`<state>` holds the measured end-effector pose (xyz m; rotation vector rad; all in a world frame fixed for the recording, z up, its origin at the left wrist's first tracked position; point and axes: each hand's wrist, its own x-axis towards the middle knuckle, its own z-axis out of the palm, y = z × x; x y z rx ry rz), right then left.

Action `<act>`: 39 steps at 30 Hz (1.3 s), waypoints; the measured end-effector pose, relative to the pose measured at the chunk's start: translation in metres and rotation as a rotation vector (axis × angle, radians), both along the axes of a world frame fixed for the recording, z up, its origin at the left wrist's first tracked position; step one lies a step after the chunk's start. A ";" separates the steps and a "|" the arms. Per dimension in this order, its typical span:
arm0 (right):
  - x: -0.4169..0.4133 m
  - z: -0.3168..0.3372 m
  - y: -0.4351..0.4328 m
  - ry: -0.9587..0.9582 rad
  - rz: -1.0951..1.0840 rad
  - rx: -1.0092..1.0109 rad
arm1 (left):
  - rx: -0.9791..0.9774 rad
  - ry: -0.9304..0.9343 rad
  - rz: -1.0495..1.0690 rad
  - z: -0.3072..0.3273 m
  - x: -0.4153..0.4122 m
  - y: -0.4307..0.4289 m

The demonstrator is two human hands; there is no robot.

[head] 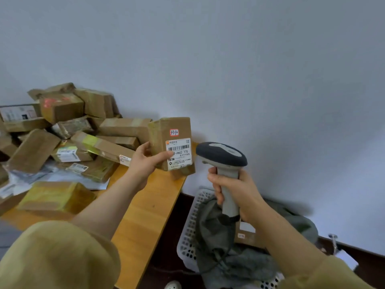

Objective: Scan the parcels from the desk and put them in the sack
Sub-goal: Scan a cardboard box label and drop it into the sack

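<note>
The desk (145,205) is bearing a heap of cardboard parcels (73,132) at far left; the grey-green sack (216,232) is sitting in a basket (192,217), near right. My left hand (145,161) is gripping one parcel (173,129) above the desk's right edge, my right hand (235,190) clasping the barcode scanner (223,155) beside it. My thumb (165,155) is overlapping the label (181,156), possibly spoiling the read.

The parcel (171,142) is matt brown cardboard under glossy tape, with a white paper label. The worktop (145,205) is smooth orange wood; the scanner (224,163) smooth plastic, the sack (214,230) dull grey cloth.
</note>
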<state>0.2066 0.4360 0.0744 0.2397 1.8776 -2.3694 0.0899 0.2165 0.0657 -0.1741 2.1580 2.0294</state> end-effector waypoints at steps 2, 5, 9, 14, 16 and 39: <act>0.006 0.002 -0.005 -0.020 0.019 -0.027 | 0.021 0.016 -0.001 0.002 -0.002 -0.006; 0.011 0.006 -0.014 -0.030 0.034 -0.038 | 0.012 0.015 -0.030 0.004 -0.004 -0.014; 0.013 0.012 -0.026 -0.009 0.041 0.093 | -0.019 0.037 -0.005 0.003 -0.013 -0.026; 0.015 0.016 -0.036 -0.029 0.037 0.189 | 0.009 0.048 -0.020 0.000 -0.022 -0.038; 0.014 0.019 -0.040 -0.033 0.031 0.206 | 0.017 0.057 -0.031 -0.001 -0.023 -0.040; -0.017 0.021 -0.042 -0.127 0.020 0.199 | -0.032 0.044 -0.031 -0.013 -0.048 -0.042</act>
